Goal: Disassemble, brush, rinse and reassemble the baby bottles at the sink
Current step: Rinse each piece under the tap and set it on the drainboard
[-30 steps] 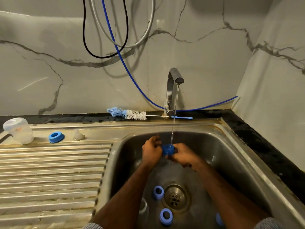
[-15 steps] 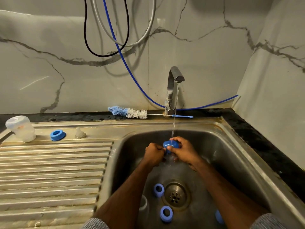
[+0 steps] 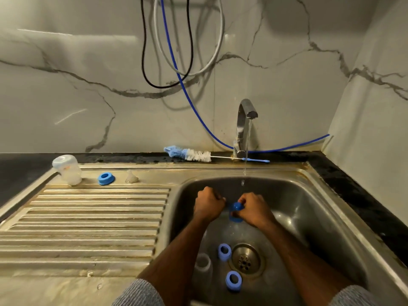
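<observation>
My right hand (image 3: 254,209) is closed on a blue bottle ring (image 3: 235,206) over the sink basin (image 3: 309,217), just below the running water (image 3: 245,166). A second blue edge and a faint clear shape show under it. My left hand (image 3: 208,205) is a closed fist a little to the left, apart from the ring, and nothing shows in it. On the basin floor lie two blue rings (image 3: 224,252) (image 3: 233,281) and a clear bottle (image 3: 203,265). The bottle brush (image 3: 192,154) lies on the back ledge.
The tap (image 3: 244,127) stands behind the basin and the drain (image 3: 246,259) sits between my forearms. At the back of the ribbed drainboard (image 3: 88,228) stand a clear bottle (image 3: 67,170), a blue ring (image 3: 106,178) and a clear teat (image 3: 131,177). Hoses hang on the wall.
Both hands were together on the blue ring under the stream. My left hand has come off it and moved left, and the ring sits lower in my right hand.
</observation>
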Demonstrator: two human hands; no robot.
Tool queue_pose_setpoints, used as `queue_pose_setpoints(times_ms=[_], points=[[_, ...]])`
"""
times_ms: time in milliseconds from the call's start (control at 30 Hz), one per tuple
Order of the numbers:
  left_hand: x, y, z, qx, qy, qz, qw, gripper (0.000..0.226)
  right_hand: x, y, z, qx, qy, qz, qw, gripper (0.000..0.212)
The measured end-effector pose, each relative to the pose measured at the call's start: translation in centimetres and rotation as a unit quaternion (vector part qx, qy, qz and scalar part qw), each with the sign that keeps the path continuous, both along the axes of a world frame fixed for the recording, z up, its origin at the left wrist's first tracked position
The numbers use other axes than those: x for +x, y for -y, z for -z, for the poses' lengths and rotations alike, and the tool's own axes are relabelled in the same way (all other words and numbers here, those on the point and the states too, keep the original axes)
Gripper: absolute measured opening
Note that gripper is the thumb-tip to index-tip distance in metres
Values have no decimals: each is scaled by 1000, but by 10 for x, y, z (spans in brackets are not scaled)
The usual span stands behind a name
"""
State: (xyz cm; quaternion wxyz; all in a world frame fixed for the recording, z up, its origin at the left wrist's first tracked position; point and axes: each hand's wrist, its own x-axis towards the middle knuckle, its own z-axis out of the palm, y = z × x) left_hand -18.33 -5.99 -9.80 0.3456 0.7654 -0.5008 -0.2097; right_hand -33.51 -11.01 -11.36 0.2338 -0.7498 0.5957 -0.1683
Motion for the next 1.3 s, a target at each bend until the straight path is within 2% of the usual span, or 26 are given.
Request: queue_pose_setpoints(times_ms=[100, 300, 467, 633, 833, 967, 1133, 1300], points=[[18, -15, -16, -33, 19, -11, 999, 21, 13, -9, -12, -39, 9, -29, 999, 35], [75, -43, -59, -92, 63, 18, 994, 10, 35, -21, -30, -74, 30, -82, 993, 40], [133, -63, -69, -83, 81, -45, 992, 13, 92, -30, -61, -133, 140, -119, 974, 52], [178, -81, -61, -48, 52, -87, 994, 11, 165, -27, -88, -98, 206, -140, 964, 62], [205, -89, -61, -48, 40, -95, 994, 14, 223, -18, -87, -63, 168, -132, 975, 54], [209, -89, -63, -49, 31, -92, 994, 12, 232, -16, -75, -71, 124, -114, 983, 40], [200, -84, -63, -65, 28, -78, 994, 14, 220, -19, -72, -72, 160, -108, 978, 50], [156, -69, -60, -125, 36, -37, 991, 21, 156, -26, -64, -115, 163, -103, 974, 31]])
